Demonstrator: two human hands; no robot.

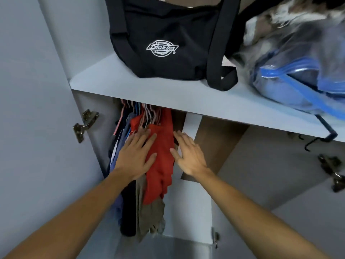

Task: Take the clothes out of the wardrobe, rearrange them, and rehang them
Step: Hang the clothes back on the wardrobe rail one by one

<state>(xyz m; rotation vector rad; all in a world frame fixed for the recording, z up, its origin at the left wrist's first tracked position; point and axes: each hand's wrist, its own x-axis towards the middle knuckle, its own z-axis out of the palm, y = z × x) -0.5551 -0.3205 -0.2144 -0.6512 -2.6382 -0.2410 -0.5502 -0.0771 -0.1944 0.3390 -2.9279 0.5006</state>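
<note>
Fingers of the left hand (135, 156) lie straight, pressing the red garment (161, 156); the right hand (188, 154), fingers spread, touches its other edge, gripping nothing.

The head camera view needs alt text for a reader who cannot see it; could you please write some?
Two bare hands, the left hand and right hand, lie open on either side of a red garment among clothes hanging in an open wardrobe. On the shelf above sit a black bag and a plastic storage bag.
</note>
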